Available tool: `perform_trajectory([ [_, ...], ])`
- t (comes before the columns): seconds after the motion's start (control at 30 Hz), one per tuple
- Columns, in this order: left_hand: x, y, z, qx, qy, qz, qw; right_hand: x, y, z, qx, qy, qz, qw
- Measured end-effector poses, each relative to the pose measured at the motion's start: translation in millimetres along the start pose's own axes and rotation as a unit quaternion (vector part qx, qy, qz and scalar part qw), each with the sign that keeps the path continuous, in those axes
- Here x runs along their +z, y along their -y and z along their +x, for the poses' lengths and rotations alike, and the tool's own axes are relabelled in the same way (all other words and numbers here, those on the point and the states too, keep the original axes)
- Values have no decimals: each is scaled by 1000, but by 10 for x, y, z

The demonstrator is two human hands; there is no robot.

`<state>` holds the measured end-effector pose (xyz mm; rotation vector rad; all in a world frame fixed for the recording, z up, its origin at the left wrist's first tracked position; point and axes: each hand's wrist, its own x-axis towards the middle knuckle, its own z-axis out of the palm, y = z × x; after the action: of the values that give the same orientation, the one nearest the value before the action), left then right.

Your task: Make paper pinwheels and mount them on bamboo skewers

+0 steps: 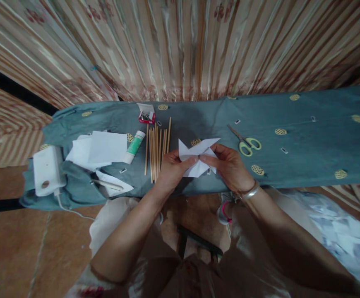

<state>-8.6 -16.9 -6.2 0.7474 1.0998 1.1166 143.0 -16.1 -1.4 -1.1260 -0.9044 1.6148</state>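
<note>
A white paper pinwheel (197,168) with pointed corners is held above the cloth-covered table, near its front edge. My left hand (173,166) grips its left side, the thumb pressed near the centre. From the right, my right hand (226,163) pinches it, with that thumb also at the centre; a bracelet circles the wrist. Fingers behind the paper are hidden. Just left of my left hand lies a row of several thin wooden sticks (157,151). Scissors (245,142) with light green handles rest beyond my right hand.
Left of the sticks are a green-and-white glue stick (134,147), white paper sheets (107,147) and a small red box (146,116) of metal pieces. A pen-like tool (108,184) lies on folded paper. A white corded device (47,169) sits at the left end. Curtains hang behind.
</note>
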Motion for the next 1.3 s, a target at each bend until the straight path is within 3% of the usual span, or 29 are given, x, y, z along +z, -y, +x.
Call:
perform_trajectory([
  [0.63,-11,-12,26,-3,1,-2,1000,2,-28,34,6,-13,24,1000],
  [0.83,-102,-75,93,41,-11,-10,999,-58,28,60,-16,-40,34,998],
  [0.93,-204,-106,218,88,-42,46,994,-67,61,53,-15,-49,48,998],
  [1.03,-320,-111,433,178,-86,188,962,-65,77,36,-5,-41,44,998],
  [1.13,-425,-75,658,247,-102,376,887,-61,83,15,-3,-26,34,999],
  [1.2,-480,-23,772,261,-108,461,841,-61,88,-1,-4,-16,30,999],
  [1.3,-531,80,873,259,-108,531,799,-68,101,-25,-9,-11,26,1000],
])
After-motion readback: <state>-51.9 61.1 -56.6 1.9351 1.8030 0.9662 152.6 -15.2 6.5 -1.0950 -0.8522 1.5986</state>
